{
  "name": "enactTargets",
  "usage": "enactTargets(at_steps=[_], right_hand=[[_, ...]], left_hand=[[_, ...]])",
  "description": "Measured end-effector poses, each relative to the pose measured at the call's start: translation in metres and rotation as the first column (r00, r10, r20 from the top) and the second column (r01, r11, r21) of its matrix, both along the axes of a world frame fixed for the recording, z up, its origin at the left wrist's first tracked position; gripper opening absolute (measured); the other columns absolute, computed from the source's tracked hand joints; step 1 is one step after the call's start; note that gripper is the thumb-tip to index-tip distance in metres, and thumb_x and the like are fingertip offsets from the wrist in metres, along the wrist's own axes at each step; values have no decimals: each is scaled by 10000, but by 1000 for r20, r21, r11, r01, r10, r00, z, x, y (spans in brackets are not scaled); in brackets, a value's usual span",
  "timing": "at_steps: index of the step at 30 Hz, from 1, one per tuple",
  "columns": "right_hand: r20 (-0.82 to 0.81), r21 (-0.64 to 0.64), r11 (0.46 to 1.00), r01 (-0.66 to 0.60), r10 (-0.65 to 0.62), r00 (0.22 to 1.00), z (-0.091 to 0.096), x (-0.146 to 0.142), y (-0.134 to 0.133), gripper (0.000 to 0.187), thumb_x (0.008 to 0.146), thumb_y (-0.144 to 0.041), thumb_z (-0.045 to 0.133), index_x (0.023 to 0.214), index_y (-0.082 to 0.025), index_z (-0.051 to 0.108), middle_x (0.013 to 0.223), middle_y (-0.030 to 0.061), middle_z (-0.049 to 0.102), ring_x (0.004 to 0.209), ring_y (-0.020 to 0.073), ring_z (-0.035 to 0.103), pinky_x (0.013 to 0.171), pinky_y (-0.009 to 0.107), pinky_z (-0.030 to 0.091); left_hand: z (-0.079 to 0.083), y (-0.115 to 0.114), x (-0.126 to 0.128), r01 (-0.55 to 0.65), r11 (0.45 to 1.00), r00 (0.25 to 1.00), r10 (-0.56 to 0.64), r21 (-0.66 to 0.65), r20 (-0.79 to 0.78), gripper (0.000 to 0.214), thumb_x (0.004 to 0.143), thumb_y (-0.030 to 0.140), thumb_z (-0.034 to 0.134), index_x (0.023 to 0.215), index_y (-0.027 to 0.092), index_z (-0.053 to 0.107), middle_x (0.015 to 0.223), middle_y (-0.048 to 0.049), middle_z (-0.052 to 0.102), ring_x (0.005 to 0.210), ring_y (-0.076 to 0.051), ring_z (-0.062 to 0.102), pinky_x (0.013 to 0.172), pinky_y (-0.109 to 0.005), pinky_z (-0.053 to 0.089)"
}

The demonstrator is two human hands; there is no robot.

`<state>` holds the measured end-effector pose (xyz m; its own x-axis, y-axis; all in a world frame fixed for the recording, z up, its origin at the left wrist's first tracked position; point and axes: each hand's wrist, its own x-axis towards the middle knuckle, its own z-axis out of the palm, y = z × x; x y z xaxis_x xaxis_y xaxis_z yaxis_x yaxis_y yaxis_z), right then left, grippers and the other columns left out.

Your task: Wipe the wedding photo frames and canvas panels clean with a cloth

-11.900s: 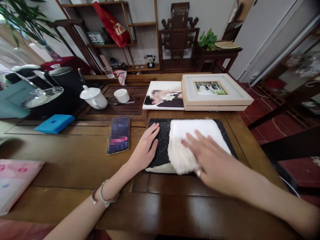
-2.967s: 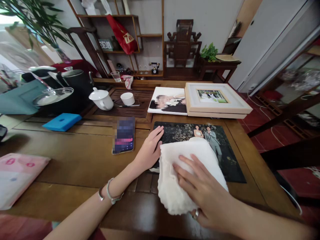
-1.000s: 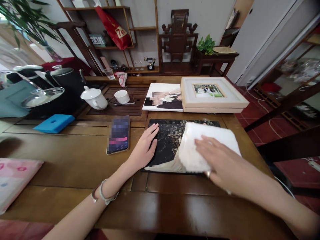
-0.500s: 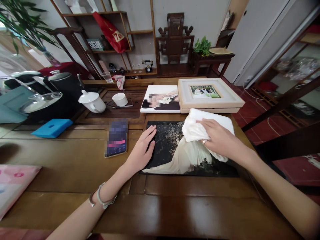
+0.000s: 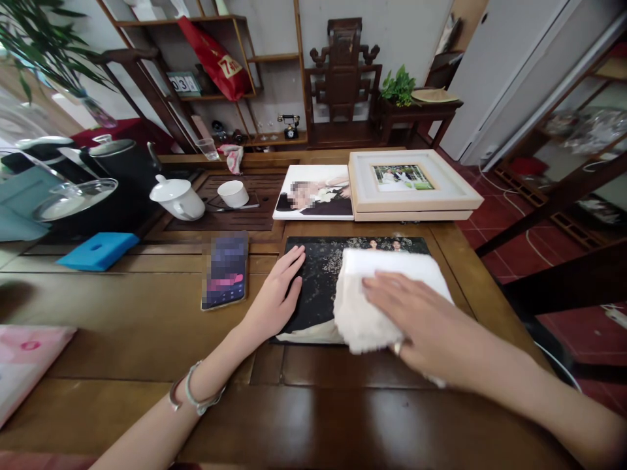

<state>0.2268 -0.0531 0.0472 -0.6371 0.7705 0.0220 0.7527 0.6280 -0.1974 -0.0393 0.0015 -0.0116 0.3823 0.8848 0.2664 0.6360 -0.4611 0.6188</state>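
A dark wedding photo panel (image 5: 321, 274) lies flat on the wooden table (image 5: 147, 326) in front of me. My left hand (image 5: 275, 297) rests flat on the panel's left edge, fingers stretched out, a bracelet on the wrist. My right hand (image 5: 416, 320) presses flat on a folded white towel (image 5: 372, 294) that covers the middle and right of the panel. A ring shows on that hand. Only the panel's left part and top strip are visible.
A phone (image 5: 225, 271) lies left of the panel. Behind it are a second photo print (image 5: 316, 192) and a light framed photo box (image 5: 411, 186). A white teapot (image 5: 176, 198), cup (image 5: 232, 192), blue sponge (image 5: 98, 250) and pink pack (image 5: 24, 359) sit to the left.
My right hand has drawn the towel from the panel's far right corner back toward me, over its middle. Earlier it swept the towel across the panel. The left hand stayed put.
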Motion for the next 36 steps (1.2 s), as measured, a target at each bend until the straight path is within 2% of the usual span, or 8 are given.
enactTargets(at_steps=[3, 5, 9, 12, 15, 21, 27, 36], right_hand=[[12, 100, 985, 141, -143, 990, -3, 23, 45, 560, 716, -134, 500, 1272, -77, 531, 1369, 195, 522, 1266, 371, 432, 1014, 559, 414], [90, 155, 968, 198, -214, 973, -2, 33, 54, 448, 728, -145, 502, 1165, -92, 584, 1253, 211, 575, 1149, 392, 491, 923, 580, 462], [183, 121, 980, 158, -178, 967, 4, 35, 11, 393, 591, -90, 532, 960, -180, 636, 1100, 181, 606, 985, 377, 542, 797, 561, 520], [119, 39, 999, 13, -18, 993, 7, 27, -38, 586, 484, -84, 529, 1048, -209, 628, 1194, 166, 592, 1019, 388, 541, 691, 505, 556], [75, -12, 997, -75, 75, 994, 9, 23, -56, 670, 464, -76, 513, 1109, -224, 621, 1255, 138, 583, 1056, 377, 545, 658, 476, 561], [43, -6, 994, 110, -110, 993, 2, 38, 14, 433, 589, -46, 510, 968, -211, 638, 1164, 120, 593, 1073, 335, 537, 878, 490, 495], [-25, 64, 992, 113, -111, 993, -1, 44, 59, 349, 644, -38, 485, 940, -185, 598, 1127, 121, 552, 1063, 324, 500, 907, 504, 446], [7, -196, 975, -109, 113, 994, 21, 22, -29, 668, 510, -8, 483, 1122, -249, 599, 1310, 85, 531, 1236, 342, 430, 1010, 535, 393]], left_hand=[[0, 0, 0, 3, 1000, 1000, -3, 9, 0, 450, 980, 253, 357, 1415, 184, 448, 1517, -110, 402, 1442, -232, 305, 1194, -494, 242], [-1, 0, -1, 0, 1000, 1000, 0, 16, 0, 449, 980, 251, 358, 1415, 188, 447, 1517, -108, 403, 1441, -230, 305, 1194, -494, 242], [-3, 1, -1, 6, 1000, 1000, -6, 27, 3, 451, 981, 246, 354, 1420, 194, 441, 1519, -105, 401, 1443, -232, 302, 1193, -502, 241], [-2, 1, -1, 7, 1000, 1000, -7, 23, 6, 452, 981, 246, 353, 1422, 194, 439, 1519, -103, 401, 1444, -231, 301, 1195, -495, 240], [-1, 1, -1, 3, 1000, 1000, -3, 13, 2, 456, 980, 246, 353, 1422, 178, 441, 1520, -108, 399, 1444, -235, 299, 1198, -488, 236], [0, 0, 0, 0, 1000, 1000, 0, 11, -4, 454, 978, 244, 359, 1422, 193, 441, 1520, -103, 399, 1442, -242, 304, 1193, -502, 241], [-2, 0, -1, 3, 1000, 1000, -3, 25, 5, 454, 977, 244, 358, 1416, 166, 448, 1518, -115, 401, 1441, -238, 305, 1197, -486, 241], [-1, 0, -1, 4, 1000, 1000, -4, 20, -12, 455, 976, 233, 355, 1416, 161, 445, 1517, -116, 402, 1442, -236, 303, 1195, -491, 245]])
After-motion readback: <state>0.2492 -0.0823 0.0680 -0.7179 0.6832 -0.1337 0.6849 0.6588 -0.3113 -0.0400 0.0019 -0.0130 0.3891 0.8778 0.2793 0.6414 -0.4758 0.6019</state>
